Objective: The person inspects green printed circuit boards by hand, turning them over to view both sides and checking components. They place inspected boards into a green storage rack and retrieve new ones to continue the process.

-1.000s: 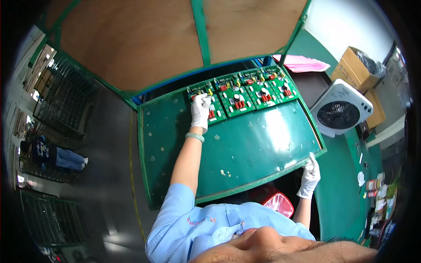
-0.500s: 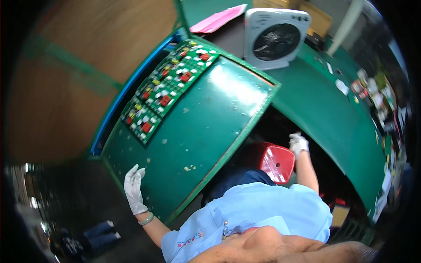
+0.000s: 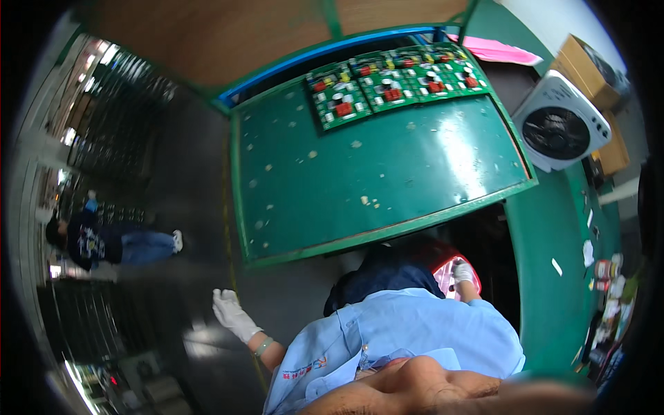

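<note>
My left hand (image 3: 235, 315), in a white glove with a pale green bangle at the wrist, hangs over the floor to the left of my body. Its fingers are apart and slightly bent, and it holds nothing. On the right, my white-gloved right hand (image 3: 463, 272) lies against a red stool (image 3: 446, 264) beside my lap, partly under the table edge. How its fingers are set on the stool is too small to tell. Ahead stands a green table (image 3: 332, 194), with several green circuit boards (image 3: 389, 91) in a row along its far side.
A grey box fan (image 3: 557, 131) and cardboard boxes (image 3: 588, 69) stand at the right. The green side counter (image 3: 546, 242) carries jars and small scraps. Pink sheeting (image 3: 494, 50) lies behind. A person (image 3: 104, 238) is on the floor area at far left.
My view has swung left, so the table now lies squarely ahead. My left hand has come off the table's edge to beside it. My right hand has moved from beside the stool onto it.
</note>
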{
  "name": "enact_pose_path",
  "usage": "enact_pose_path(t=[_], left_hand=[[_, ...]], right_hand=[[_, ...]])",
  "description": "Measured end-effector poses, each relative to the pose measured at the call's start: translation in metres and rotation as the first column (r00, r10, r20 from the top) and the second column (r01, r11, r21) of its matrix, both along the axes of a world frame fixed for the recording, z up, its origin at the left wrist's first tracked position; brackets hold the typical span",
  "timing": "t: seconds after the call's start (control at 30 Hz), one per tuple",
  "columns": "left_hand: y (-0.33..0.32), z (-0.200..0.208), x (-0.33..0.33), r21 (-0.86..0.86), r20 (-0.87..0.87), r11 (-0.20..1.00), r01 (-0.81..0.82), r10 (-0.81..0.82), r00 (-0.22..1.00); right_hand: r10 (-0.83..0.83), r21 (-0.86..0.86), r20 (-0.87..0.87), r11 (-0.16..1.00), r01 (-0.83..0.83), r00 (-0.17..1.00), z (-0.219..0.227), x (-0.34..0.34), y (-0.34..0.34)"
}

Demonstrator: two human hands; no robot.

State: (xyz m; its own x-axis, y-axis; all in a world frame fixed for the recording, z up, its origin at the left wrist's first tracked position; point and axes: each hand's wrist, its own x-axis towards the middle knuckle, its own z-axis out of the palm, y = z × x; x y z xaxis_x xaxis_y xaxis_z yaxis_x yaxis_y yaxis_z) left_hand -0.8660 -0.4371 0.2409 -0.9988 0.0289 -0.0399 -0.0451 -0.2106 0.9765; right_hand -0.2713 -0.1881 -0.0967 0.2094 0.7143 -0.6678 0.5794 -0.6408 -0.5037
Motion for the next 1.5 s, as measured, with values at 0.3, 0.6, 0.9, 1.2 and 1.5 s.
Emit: enact_pose_path(t=[0.3, 0.6, 0.9, 1.2, 1.5], left_hand=[[-0.354, -0.257, 0.217, -0.551, 0.773, 0.524, 0.65, 0.026, 0.634], [-0.45, -0.29, 0.39, -0.429, 0.851, 0.786, 0.445, 0.188, 0.49], [-0.515, -0.301, 0.418, -0.413, 0.841, 0.87, 0.27, 0.25, 0.48], [-0.527, -0.311, 0.37, -0.408, 0.847, 0.876, 0.257, 0.258, 0.465], [-0.518, -0.29, 0.203, -0.451, 0.806, 0.831, 0.324, 0.224, 0.548]], right_hand=[[0.604, -0.044, -0.441, 0.725, -0.688, 0.664, 0.021, -0.231, -0.021], [0.848, -0.091, 0.422, -0.311, -0.946, -0.32, -0.097, -0.238, -0.088], [0.159, -0.296, 0.535, -0.885, -0.36, -0.83, -0.005, -0.36, -0.234], [0.942, 0.228, 0.175, -0.32, -0.919, -0.285, 0.036, -0.428, -0.295], [0.314, -0.121, 0.502, -0.897, -0.426, -0.805, -0.013, -0.534, -0.263]])
